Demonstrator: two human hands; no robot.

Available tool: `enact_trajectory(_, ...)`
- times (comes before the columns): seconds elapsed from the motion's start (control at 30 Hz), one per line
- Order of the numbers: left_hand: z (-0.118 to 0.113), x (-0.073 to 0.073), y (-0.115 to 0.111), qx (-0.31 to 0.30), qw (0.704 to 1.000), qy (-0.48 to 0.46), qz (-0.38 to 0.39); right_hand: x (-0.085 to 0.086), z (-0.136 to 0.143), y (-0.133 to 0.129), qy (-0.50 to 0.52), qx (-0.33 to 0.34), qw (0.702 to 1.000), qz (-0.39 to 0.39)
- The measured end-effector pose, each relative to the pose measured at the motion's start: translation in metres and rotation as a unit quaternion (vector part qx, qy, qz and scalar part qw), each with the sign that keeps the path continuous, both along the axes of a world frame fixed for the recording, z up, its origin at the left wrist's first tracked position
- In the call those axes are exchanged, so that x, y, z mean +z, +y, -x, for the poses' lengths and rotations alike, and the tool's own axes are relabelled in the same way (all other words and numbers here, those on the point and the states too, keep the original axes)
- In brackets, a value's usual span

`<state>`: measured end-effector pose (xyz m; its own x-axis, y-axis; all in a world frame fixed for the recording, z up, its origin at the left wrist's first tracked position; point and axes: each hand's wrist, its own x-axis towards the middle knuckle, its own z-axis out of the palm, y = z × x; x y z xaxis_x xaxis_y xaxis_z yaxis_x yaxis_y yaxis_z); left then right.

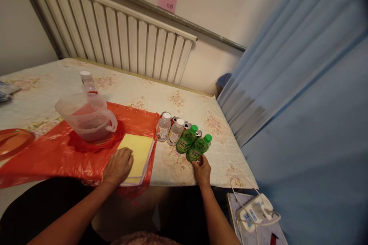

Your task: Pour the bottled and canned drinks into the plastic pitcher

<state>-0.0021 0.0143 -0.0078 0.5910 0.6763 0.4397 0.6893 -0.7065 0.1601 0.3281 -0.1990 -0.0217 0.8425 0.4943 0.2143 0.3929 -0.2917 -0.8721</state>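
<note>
My left hand rests on the left edge of a folded yellow cloth, its fingers curled; whether it grips anything is unclear. The cloth lies on a red plastic sheet. My right hand holds the base of the rightmost green bottle between thumb and fingers. Beside that one stands another green bottle, then two white-capped bottles to its left. Several cans stand behind the bottles, partly hidden. A translucent pitcher sits in a red dish on the sheet.
Another white-capped bottle stands behind the pitcher. An orange round object lies at far left. A radiator runs behind the flowered cloth surface. At right are a blue curtain and a power strip with white cables.
</note>
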Motion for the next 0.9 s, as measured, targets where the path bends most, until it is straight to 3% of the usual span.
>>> enact_trajectory(0.5, -0.001, 0.003, -0.001, 0.002, 1.0, -0.014, 0.013, 0.009, -0.001, 0.002, 0.003, -0.006, 1.0, 0.013)
enact_trajectory(0.73, -0.001, 0.004, -0.002, -0.006, 1.0, -0.008, -0.001, 0.002, 0.0, -0.002, 0.01, -0.009, 1.0, -0.006)
enact_trajectory(0.9, -0.001, 0.002, 0.0, -0.007, 1.0, -0.006, -0.006, -0.003, -0.002, -0.008, -0.006, -0.051, 0.998, -0.022)
